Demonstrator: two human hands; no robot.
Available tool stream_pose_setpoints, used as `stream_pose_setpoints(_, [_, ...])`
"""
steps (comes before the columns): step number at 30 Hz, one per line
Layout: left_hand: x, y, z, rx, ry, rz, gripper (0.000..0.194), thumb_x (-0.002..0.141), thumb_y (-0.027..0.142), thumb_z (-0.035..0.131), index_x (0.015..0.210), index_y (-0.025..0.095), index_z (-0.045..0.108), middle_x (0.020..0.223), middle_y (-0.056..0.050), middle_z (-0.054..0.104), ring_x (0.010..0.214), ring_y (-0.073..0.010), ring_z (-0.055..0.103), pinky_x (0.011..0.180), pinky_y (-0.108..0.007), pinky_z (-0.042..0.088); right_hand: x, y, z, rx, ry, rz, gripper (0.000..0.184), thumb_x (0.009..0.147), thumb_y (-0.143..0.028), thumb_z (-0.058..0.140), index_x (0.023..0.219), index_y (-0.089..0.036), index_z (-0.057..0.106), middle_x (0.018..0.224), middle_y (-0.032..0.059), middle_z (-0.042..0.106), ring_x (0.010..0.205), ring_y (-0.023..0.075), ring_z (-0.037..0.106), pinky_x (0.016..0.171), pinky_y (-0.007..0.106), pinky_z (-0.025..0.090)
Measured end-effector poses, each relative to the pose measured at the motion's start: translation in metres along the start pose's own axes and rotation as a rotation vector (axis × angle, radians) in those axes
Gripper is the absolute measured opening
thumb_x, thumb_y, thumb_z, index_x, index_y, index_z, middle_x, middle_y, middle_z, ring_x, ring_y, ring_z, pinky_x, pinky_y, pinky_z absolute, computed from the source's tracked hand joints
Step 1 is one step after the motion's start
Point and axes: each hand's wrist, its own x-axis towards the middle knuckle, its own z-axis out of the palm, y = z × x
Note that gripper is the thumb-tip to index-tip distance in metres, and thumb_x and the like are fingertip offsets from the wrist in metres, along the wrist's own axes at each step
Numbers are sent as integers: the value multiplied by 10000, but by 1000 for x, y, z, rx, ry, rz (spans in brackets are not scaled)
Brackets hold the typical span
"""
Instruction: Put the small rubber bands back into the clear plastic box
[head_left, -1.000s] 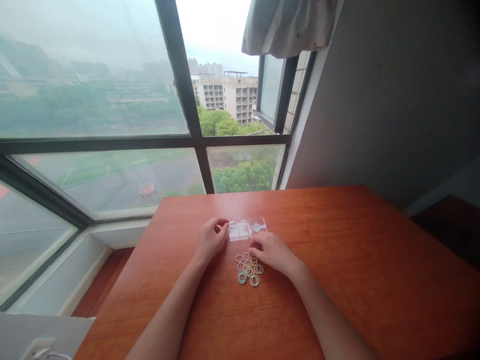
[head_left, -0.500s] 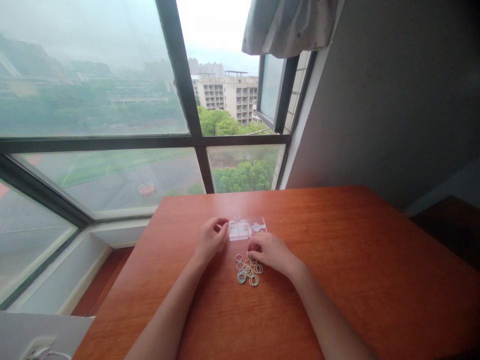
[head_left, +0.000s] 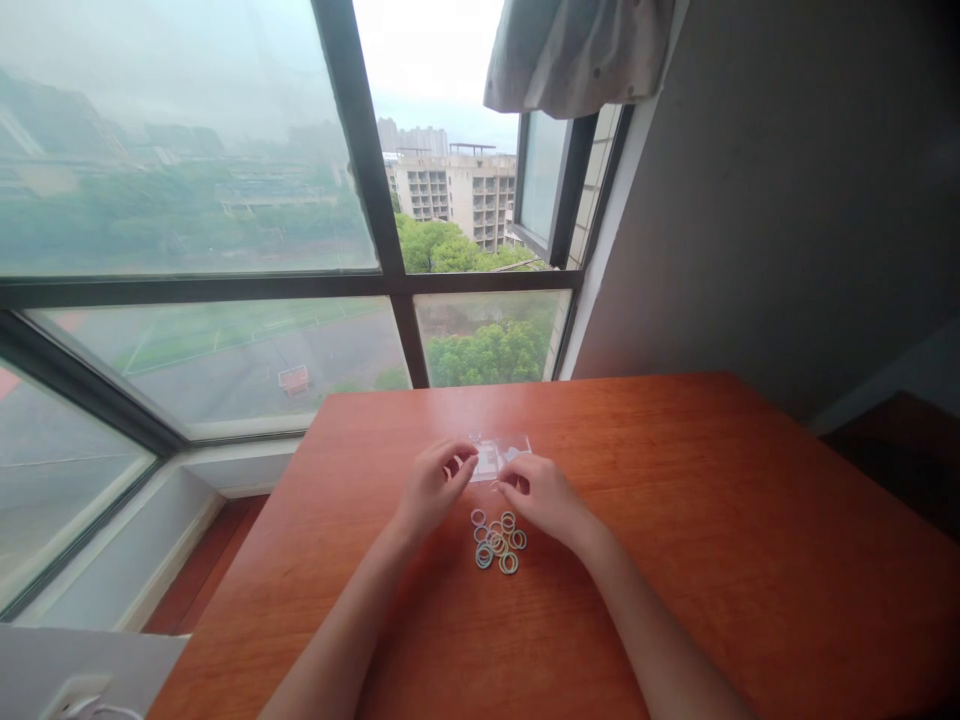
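A small clear plastic box [head_left: 499, 452] with compartments lies on the wooden table [head_left: 712, 560], just beyond my hands. My left hand [head_left: 435, 488] curls at the box's left edge, its fingertips touching it. My right hand [head_left: 541, 495] sits close to the right, thumb and forefinger pinched together near the box's front; what they pinch is too small to name. A pile of several small pastel hair ties [head_left: 496, 540] lies on the table just in front of both hands.
A large window [head_left: 225, 250] with dark frames runs along the table's far and left side. A grey wall [head_left: 787, 200] stands to the right. A curtain [head_left: 577, 50] hangs bunched at the top. A white socket [head_left: 71, 695] shows at the lower left.
My left hand has shifted right, closer to the box's middle. My right hand has lifted off the pile of ties and come up to the box's front, fingers pinched.
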Motion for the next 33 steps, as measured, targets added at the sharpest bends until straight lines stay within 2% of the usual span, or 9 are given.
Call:
stream_pose_setpoints(5, [-2, 12, 6, -60, -150, 45, 189, 881, 306, 544, 847, 171, 672, 765, -28, 646, 618, -104, 545, 556, -204, 433, 1, -5, -5, 46, 101, -18, 88, 831, -202, 593, 752, -190, 627, 712, 0, 606, 650, 125, 521, 617, 237, 389])
stream_pose_setpoints(9, [-3, 11, 8, -56, -160, 40, 162, 860, 279, 560, 839, 174, 682, 770, -36, 660, 631, -114, 553, 564, -211, 438, 2, -8, -7, 45, 124, -18, 93, 837, -215, 588, 761, -189, 633, 700, 3, 607, 648, 128, 525, 617, 242, 399])
stream_pose_setpoints(15, [-2, 6, 8, -28, -102, 27, 125, 849, 231, 569, 816, 175, 676, 730, -14, 649, 617, -107, 544, 573, -209, 427, 2, -7, -7, 58, 117, -32, 76, 830, -194, 603, 762, -187, 634, 716, -1, 610, 653, 122, 527, 626, 234, 400])
stream_pose_setpoints(20, [1, -9, -1, 4, 87, -51, 160, 853, 295, 572, 858, 182, 685, 769, -18, 656, 633, -116, 551, 578, -217, 439, 2, -4, -5, 53, 113, -20, 71, 818, -170, 611, 752, -184, 634, 710, -10, 603, 646, 115, 525, 624, 229, 395])
stream_pose_setpoints(24, [3, -24, -6, 1, 205, -141, 218, 834, 369, 591, 842, 175, 689, 752, -28, 660, 617, -129, 558, 567, -229, 452, 1, -1, -3, 23, 61, 8, 72, 815, -165, 607, 754, -184, 640, 724, -5, 609, 649, 116, 528, 623, 227, 396])
stream_pose_setpoints(33, [8, -41, 3, 19, 176, -170, 231, 808, 385, 600, 855, 182, 700, 729, -24, 653, 602, -136, 567, 556, -230, 458, 1, 0, 0, -28, -24, 31, 57, 794, -151, 631, 776, -192, 666, 734, -5, 621, 657, 119, 536, 638, 230, 395])
